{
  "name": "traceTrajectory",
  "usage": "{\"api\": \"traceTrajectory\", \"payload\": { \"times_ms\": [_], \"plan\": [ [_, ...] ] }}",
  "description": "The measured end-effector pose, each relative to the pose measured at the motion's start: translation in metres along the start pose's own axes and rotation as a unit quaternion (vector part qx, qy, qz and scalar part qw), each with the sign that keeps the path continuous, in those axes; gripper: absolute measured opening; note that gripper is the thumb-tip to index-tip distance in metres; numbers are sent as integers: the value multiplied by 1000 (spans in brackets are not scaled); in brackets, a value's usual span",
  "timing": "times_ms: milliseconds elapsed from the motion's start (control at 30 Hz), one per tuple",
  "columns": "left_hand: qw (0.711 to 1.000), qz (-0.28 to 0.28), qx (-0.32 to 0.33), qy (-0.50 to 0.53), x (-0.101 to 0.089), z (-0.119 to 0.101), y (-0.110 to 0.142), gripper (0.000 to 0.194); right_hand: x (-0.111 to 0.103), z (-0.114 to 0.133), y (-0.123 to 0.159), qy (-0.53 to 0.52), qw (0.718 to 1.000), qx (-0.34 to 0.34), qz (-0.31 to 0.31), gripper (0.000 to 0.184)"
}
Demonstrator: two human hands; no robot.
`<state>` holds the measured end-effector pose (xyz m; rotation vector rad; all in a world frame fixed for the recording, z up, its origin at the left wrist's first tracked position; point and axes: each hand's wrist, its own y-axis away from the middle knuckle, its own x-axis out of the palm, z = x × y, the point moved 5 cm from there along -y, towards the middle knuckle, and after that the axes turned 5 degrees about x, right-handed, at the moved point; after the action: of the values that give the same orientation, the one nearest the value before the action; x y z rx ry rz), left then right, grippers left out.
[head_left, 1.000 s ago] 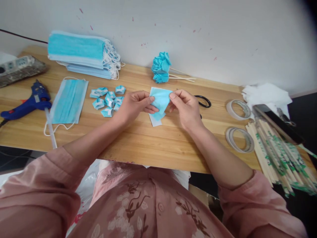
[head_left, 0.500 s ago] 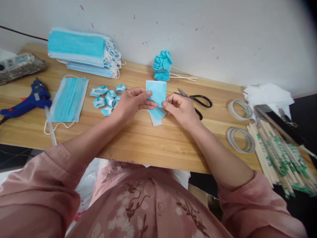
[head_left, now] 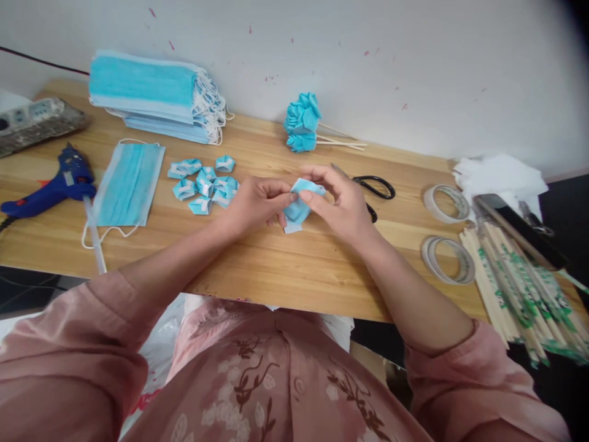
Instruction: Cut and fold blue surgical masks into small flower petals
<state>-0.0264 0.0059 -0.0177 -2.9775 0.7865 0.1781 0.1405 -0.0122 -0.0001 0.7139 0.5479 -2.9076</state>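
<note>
Between my two hands is a light-blue piece of mask fabric, with a corner bent over. My left hand pinches its left edge between thumb and fingers. On the other side my right hand grips it, thumb on the front and fingers behind. A pale scrap of fabric shows just below, lying on the table. Several small folded blue pieces with white patches lie left of my left hand. Black-handled scissors rest behind my right hand, their blades mostly hidden by it.
At the back stand a stack of face masks and blue fabric flowers on sticks. On the left lie a single mask, a blue glue gun and a power strip. Tape rolls, a phone and wrapped chopsticks sit right.
The fabric piece, held flat and square before, is now lower and has a corner folded over. My right hand has moved up around its right side, and my left hand has shifted slightly right.
</note>
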Motion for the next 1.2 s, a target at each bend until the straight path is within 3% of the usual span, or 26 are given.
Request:
{"api": "traceTrajectory", "payload": {
  "times_ms": [167,433,667,800,933,1067,1200],
  "plan": [
    [998,38,25,-44,5,-5,1,28,2,7,2,37,999,-11,-13,17],
    [996,24,-9,-87,-1,-5,1,22,-14,-12,-4,-33,993,45,-107,22],
    [994,28,7,-106,-3,2,-3,25,-15,-16,-4,-34,992,48,-111,26],
    [997,-20,67,-44,-9,-4,-4,16,-13,-13,-2,-9,994,48,-102,24],
    [996,-76,28,49,-15,-10,-1,28,-9,1,0,78,993,-1,-85,18],
    [984,-52,-1,173,-11,-9,1,35,-1,13,4,158,983,-78,-53,18],
    [975,-1,-9,223,-3,1,1,45,5,17,7,208,968,-132,-42,21]
  ]
}}
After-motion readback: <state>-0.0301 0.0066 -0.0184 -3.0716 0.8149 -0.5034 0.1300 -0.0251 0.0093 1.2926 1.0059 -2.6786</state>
